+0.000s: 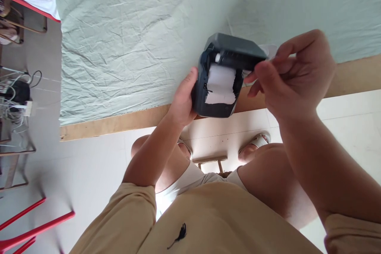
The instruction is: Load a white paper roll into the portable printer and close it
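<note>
A dark grey portable receipt printer (216,109) is held up over the near edge of the cloth-covered table, its lid (235,45) raised. Inside the compartment sits a white paper roll (222,83) with a ragged front edge. My left hand (184,97) wraps around the printer's left side, thumb along its edge. At the right corner of the lid, my right hand (293,71) closes thumb and fingers on the lid's edge. Behind that corner shows a pale, whitish piece (269,50), partly hidden by my fingers and too blurred to name.
A wrinkled pale green cloth (125,47) covers the table, whose wooden edge (119,127) runs in front of me. Tangled cables (16,99) and a metal rack (18,152) stand left. Red legs of a piece of furniture (38,226) show at lower left.
</note>
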`<control>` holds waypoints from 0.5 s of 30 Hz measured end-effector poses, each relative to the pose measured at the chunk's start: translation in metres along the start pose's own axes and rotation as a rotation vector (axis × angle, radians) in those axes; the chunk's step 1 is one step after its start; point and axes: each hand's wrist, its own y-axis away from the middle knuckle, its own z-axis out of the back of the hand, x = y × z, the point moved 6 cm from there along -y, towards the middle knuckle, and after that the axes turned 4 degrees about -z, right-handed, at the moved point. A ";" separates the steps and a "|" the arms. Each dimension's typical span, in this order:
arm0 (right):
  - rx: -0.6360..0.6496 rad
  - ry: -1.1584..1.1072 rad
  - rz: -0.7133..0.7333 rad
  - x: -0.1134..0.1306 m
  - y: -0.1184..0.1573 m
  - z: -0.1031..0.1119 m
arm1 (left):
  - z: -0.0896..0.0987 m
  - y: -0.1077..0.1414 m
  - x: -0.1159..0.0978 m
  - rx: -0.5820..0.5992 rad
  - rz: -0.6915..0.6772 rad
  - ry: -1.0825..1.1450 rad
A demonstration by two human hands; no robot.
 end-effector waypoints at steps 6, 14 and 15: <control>0.028 0.379 0.107 0.011 -0.003 -0.004 | -0.004 0.008 -0.007 0.067 -0.121 -0.081; 0.358 0.770 0.195 0.008 -0.005 -0.019 | -0.007 0.013 -0.011 0.090 -0.164 -0.068; 0.369 0.707 0.185 0.011 -0.005 -0.017 | -0.006 0.013 -0.010 0.086 -0.154 -0.070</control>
